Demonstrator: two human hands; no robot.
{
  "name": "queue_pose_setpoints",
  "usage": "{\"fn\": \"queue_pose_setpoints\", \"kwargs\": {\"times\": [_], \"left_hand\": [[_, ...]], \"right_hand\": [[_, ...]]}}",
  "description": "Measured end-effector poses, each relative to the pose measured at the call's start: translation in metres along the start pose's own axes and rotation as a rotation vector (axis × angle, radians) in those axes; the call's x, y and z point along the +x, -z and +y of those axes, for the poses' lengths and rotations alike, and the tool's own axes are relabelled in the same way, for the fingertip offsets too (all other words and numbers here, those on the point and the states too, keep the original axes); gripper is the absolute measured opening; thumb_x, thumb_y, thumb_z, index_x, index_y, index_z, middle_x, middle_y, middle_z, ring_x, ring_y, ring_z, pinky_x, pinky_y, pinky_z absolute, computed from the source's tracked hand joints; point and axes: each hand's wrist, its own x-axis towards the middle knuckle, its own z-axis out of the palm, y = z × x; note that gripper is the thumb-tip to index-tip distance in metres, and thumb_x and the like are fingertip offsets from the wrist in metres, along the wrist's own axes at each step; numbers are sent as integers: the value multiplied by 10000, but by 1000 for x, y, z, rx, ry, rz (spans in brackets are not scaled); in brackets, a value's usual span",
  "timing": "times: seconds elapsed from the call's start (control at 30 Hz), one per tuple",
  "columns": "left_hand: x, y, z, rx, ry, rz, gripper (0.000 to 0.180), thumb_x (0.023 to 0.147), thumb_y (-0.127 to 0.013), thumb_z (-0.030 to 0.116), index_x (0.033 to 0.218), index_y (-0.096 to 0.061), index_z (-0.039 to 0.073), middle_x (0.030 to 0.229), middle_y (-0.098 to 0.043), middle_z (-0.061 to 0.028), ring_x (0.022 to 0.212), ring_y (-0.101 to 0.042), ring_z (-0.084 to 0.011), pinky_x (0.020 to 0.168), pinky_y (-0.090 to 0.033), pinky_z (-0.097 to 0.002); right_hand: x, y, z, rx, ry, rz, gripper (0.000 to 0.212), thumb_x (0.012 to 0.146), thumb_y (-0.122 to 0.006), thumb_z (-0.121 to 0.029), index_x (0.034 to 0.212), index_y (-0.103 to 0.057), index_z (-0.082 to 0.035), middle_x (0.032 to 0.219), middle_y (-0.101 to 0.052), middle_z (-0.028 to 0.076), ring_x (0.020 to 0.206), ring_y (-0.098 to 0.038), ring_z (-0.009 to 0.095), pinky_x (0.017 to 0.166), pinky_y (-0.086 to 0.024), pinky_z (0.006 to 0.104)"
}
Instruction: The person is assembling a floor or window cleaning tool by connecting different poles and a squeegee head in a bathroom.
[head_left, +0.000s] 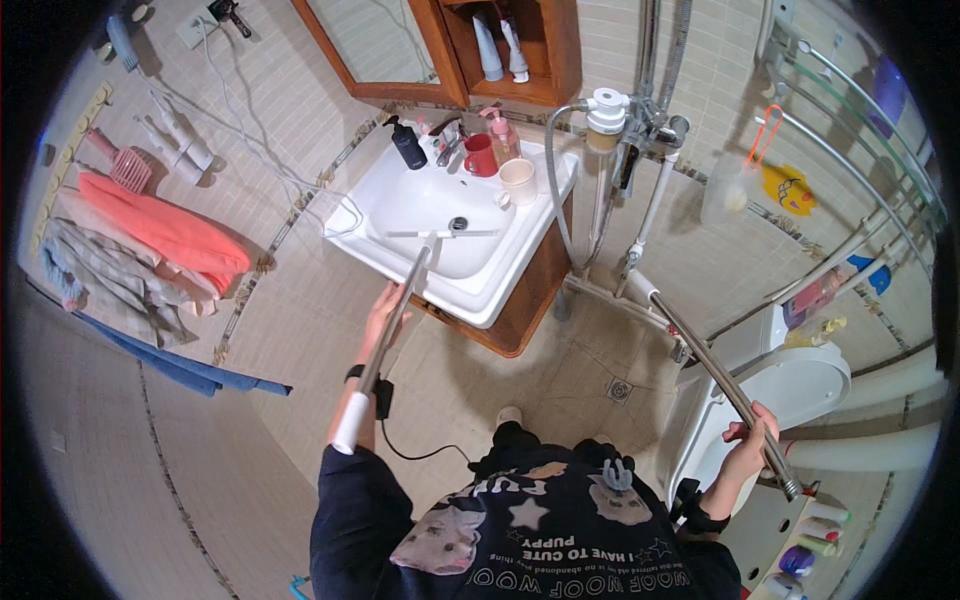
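My left hand [380,318] is closed round a metal pole [398,310] that has a narrow white T-shaped head [432,236], like a squeegee's, and a white cap at its near end. The head hangs over the basin of the white sink [485,297]; whether it touches the basin I cannot tell. On the right, my right hand [748,448] grips a separate metal tube [712,365]. This tube slants from a white tip near the wall pipes to a bare, threaded-looking end beside my hand. The two pieces are apart.
On the sink's back rim stand a black pump bottle [408,146], a red mug [480,157], a pale cup [518,181] and a pink pump bottle [503,132]. A toilet [800,385] is at the right, with water pipes [652,205] left of it. Towels [165,235] hang at left.
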Motion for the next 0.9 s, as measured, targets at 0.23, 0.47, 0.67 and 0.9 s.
{"fn": "queue_pose_setpoints", "kwargs": {"times": [0.23, 0.47, 0.67, 0.9], "left_hand": [[-77, -14, -4, -657, 599, 93, 521, 875, -397, 209, 1314, -119, 164, 1186, -417, -163, 919, -541, -224, 697, -485, -296], [-127, 14, 47, -1549, 903, -329, 520, 858, -294, 441, 1288, -176, 175, 1086, -486, -205, 613, -604, -205, 504, -513, -276], [-145, 3, 77, -1392, 893, -460, 647, 812, -408, 457, 1303, -136, 135, 1040, -495, -221, 727, -587, -226, 613, -494, -296], [-156, 9, 119, -1072, 861, -585, 607, 827, -474, 327, 1296, -150, 117, 916, -557, -158, 672, -575, -190, 581, -467, -260]], "right_hand": [[-14, -30, -4, -88, -46, 36, 218, 824, -379, -117, 916, -503, 37, 688, -539, 127, 434, -479, 123, 374, -407, 214], [-1, -40, -3, -66, -77, -88, 218, 833, -399, -140, 911, -503, 35, 698, -533, 123, 453, -490, 123, 376, -405, 212], [10, -55, 7, -14, -44, -173, 247, 835, -439, -186, 920, -504, 37, 691, -525, 110, 459, -495, 127, 384, -410, 211], [18, -57, 16, -4, -56, -288, 257, 827, -458, -201, 913, -504, 37, 651, -516, 92, 439, -483, 130, 397, -399, 223]]}}
